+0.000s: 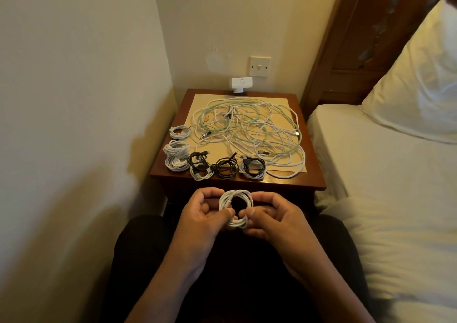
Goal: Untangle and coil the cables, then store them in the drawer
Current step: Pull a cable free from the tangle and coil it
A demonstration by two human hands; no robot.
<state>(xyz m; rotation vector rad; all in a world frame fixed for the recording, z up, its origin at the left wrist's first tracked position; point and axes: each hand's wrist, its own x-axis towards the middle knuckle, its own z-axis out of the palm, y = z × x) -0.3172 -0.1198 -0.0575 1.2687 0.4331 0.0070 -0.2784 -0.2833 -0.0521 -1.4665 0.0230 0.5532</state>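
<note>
A small coil of white cable (pixel 235 207) hangs in front of the bedside table, above my lap. My left hand (pixel 206 217) pinches its left side with thumb and fingers. My right hand (pixel 268 217) pinches its right side the same way. On the wooden bedside table (pixel 314 181) lies a loose tangle of white and pale green cables (pixel 249 129). Along its left and front edges sit several finished coils: white ones (pixel 176 149) at the left, black ones (pixel 225 167) at the front. The table's front under the top is dark, and I make out no drawer there.
A cream mat (pixel 284 100) covers the table top under the cables. A white adapter (pixel 241 84) and a wall switch (pixel 259 66) are behind the table. The wall stands close on the left; a bed (pixel 385 174) with a pillow (pixel 420 80) is on the right.
</note>
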